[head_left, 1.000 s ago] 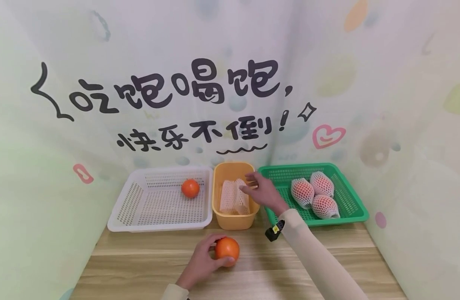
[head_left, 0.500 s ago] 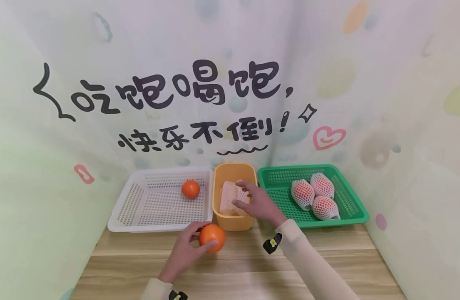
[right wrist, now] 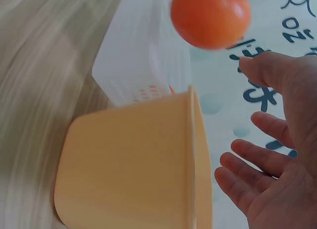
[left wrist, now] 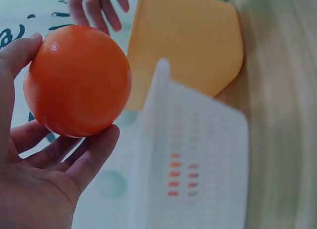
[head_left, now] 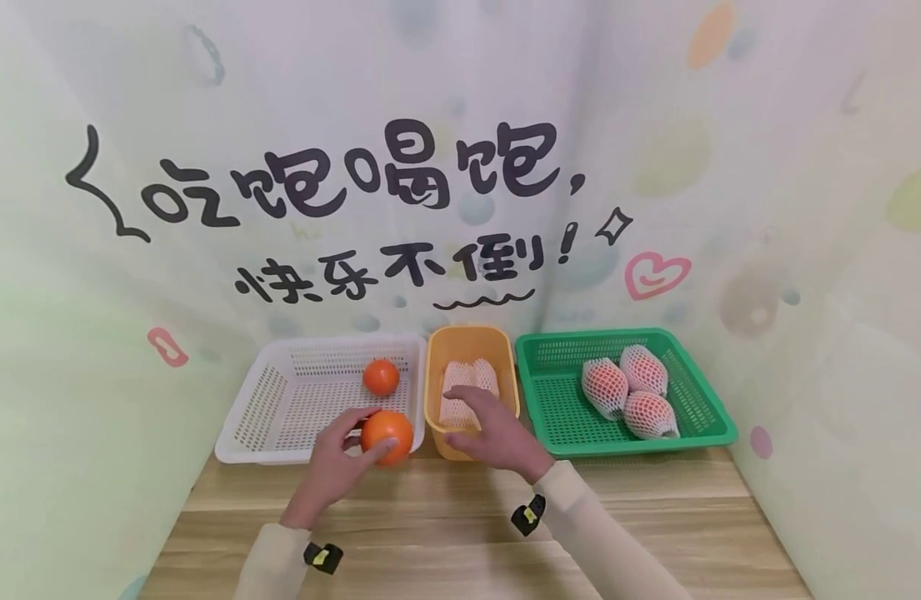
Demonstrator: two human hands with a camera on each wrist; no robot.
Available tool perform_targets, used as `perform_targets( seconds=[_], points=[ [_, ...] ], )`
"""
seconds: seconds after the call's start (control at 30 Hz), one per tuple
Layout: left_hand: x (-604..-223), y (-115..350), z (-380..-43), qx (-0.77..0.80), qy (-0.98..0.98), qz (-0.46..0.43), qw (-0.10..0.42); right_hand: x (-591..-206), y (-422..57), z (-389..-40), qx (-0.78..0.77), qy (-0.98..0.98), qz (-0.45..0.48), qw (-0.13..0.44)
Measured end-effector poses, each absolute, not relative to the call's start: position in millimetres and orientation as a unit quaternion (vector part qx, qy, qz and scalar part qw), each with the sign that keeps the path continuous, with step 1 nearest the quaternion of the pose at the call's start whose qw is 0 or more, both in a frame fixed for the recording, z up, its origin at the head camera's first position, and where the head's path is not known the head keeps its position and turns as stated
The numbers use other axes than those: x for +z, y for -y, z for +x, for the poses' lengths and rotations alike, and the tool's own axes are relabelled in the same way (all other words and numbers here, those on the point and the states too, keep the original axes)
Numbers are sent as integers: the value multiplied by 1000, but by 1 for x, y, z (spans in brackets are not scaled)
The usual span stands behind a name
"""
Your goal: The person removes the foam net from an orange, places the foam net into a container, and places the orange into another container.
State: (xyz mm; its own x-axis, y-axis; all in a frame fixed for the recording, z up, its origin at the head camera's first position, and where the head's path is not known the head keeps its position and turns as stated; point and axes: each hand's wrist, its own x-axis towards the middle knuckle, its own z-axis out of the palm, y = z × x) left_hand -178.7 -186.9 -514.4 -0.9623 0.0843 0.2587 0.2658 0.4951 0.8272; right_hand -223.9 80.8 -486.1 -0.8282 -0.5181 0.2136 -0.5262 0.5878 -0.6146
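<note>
My left hand [head_left: 338,461] holds a smooth, shiny orange [left wrist: 78,80] between thumb and fingers, up over the front rim of the white basket [head_left: 244,456]. Inside that basket, near its right side, lies another round orange-red fruit [head_left: 381,377]. My right hand [head_left: 492,429] hovers over the front of the yellow bin [head_left: 471,445], its fingers spread and nothing in them. White foam net sleeves [head_left: 457,392] lie in the bin, partly hidden behind that hand. In the right wrist view the palm and loose fingers [right wrist: 257,157] show beside the bin's rim.
A green basket [head_left: 565,450] at the right holds several reddish fruits [head_left: 605,387] in white foam nets. The containers stand in a row on the wooden table [head_left: 460,533], against a printed wall covering [head_left: 460,100].
My left hand has lifted the orange from the table and carried it left and back to the white basket. My right hand has moved left and forward toward me across the yellow bin, still holding nothing.
</note>
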Motion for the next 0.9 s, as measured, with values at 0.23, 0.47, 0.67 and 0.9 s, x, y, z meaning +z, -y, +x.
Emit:
perform_targets(
  seconds=[0.23, 0.47, 0.67, 0.9],
  points=[
    [-503, 214, -202, -463, 880, -69, 78, -489, -62, -211, 310, 895, 320, 25],
    [-491, 237, -227, -428, 901, -42, 54, -492, -41, -199, 291, 887, 356, 34],
    [-484, 251, -250, -397, 917, -15, 28, -498, -27, -192, 263, 884, 385, 26],
    [-480, 264, -277, -381, 925, -6, 7, -512, -10, -193, 215, 894, 393, 30]
  ],
)
